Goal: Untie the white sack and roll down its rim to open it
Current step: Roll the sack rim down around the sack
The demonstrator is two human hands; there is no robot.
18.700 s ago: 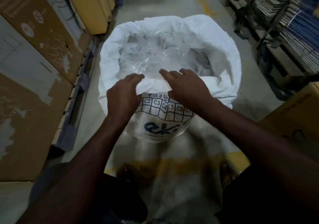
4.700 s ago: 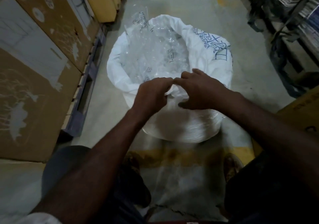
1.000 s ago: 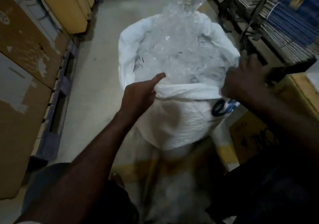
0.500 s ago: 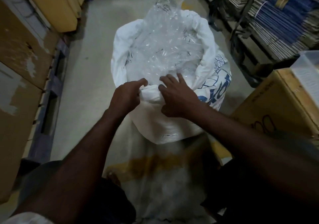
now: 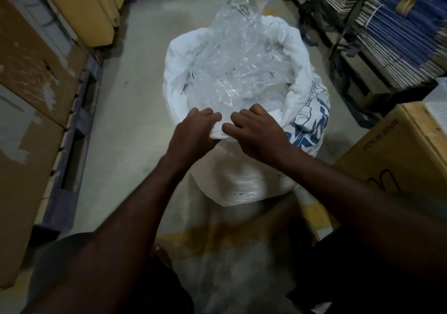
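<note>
At frame centre, the open white sack [image 5: 242, 176] held crumpled clear plastic [image 5: 242, 72]; left hand [image 5: 193, 132] and right hand [image 5: 258, 132] fingers pinched its near rolled rim.

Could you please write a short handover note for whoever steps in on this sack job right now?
Left hand: shut on the near rim of the white sack.
Right hand: beside it, fingers pressing the same rolled edge.
Sack stands on the floor between cardboard boxes; its clear plastic liner sticks up from the mouth.
Done: untied, mouth open, rim partly rolled.
Left: roll the rim down evenly all round.
</note>
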